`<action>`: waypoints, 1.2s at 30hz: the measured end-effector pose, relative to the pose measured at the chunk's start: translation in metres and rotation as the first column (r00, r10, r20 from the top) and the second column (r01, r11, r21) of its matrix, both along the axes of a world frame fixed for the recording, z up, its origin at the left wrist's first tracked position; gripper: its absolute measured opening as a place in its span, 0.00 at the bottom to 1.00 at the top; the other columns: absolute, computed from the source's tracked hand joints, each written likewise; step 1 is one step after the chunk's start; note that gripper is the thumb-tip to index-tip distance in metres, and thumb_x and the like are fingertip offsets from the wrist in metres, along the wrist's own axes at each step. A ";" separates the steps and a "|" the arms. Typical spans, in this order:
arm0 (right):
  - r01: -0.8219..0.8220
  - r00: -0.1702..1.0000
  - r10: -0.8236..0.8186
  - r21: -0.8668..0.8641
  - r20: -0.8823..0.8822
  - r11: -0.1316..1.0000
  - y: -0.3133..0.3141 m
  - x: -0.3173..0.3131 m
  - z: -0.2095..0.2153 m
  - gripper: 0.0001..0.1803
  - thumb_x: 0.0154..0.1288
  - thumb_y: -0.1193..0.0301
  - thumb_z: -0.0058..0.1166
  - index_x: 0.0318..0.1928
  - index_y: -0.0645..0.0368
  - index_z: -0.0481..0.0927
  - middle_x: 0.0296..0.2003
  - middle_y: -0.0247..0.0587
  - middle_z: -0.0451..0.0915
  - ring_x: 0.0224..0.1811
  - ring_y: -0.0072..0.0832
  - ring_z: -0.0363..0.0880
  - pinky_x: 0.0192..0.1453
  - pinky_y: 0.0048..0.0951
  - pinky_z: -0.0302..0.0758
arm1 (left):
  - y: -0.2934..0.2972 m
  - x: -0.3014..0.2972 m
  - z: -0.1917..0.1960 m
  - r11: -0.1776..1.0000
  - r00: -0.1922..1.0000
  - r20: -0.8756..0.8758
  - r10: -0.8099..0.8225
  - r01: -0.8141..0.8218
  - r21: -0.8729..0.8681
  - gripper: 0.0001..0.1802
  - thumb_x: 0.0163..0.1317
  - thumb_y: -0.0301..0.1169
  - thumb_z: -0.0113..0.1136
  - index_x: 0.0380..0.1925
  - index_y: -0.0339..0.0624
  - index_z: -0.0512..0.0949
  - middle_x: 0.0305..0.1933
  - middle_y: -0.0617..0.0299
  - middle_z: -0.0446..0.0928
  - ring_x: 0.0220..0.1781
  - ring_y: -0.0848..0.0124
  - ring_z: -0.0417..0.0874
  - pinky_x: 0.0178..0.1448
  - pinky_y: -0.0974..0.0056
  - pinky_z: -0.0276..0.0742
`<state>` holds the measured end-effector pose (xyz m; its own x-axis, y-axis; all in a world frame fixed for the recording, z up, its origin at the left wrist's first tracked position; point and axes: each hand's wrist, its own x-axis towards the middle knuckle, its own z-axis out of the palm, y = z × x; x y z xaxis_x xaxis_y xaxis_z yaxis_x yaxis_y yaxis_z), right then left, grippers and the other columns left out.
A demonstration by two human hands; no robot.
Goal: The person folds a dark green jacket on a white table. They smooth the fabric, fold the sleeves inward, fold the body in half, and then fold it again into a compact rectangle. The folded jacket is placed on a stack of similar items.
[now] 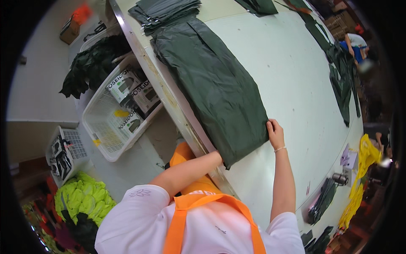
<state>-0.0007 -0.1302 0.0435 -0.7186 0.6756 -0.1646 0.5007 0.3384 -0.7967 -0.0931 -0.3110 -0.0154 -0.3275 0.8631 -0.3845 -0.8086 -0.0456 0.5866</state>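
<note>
On the white table [292, 84], near edge of the dark green folded garment [215, 89]: press flat under right hand [275, 132], fingers pinching the corner; left hand [218, 157] hidden beneath the fold, grip unreadable; smooth evenly, keep edges aligned.

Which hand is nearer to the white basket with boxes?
Left. The left hand meets the dark green sheet at the table edge beside the white basket; the right hand touches its opposite edge, farther away.
</note>
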 end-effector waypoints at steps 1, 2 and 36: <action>-0.011 0.999 0.008 -0.081 -0.036 0.997 0.003 0.009 -0.002 0.15 0.67 0.66 0.52 0.47 0.65 0.77 0.38 0.34 0.81 0.41 0.22 0.76 0.48 0.23 0.72 | -0.003 -0.001 0.002 1.000 1.000 0.004 -0.012 0.012 -0.027 0.36 0.57 0.23 0.56 0.66 0.37 0.56 0.69 0.56 0.60 0.71 0.64 0.58 0.72 0.59 0.53; -0.030 0.997 0.019 -0.154 -0.074 0.988 0.006 0.016 -0.002 0.16 0.66 0.66 0.53 0.47 0.65 0.77 0.39 0.36 0.81 0.42 0.22 0.77 0.49 0.24 0.72 | -0.005 -0.004 0.005 0.998 1.000 0.014 -0.026 0.027 -0.062 0.36 0.57 0.23 0.56 0.66 0.37 0.56 0.69 0.56 0.60 0.71 0.64 0.58 0.72 0.59 0.53; -0.212 0.975 0.178 0.309 0.135 0.927 -0.086 -0.346 0.015 0.23 0.59 0.58 0.59 0.44 0.67 0.75 0.40 0.54 0.78 0.43 0.51 0.76 0.46 0.43 0.74 | 0.037 -0.513 0.090 0.803 -0.007 -0.925 -0.380 -0.500 -0.326 0.26 0.58 0.49 0.58 0.45 0.38 0.79 0.50 0.49 0.79 0.53 0.56 0.79 0.55 0.59 0.73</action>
<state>-0.3463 -0.2165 0.0589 -0.8324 0.5524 -0.0431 0.4718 0.6657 -0.5781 -0.6057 -0.2737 0.0751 -0.7618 0.6405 0.0971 0.5368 0.5402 0.6480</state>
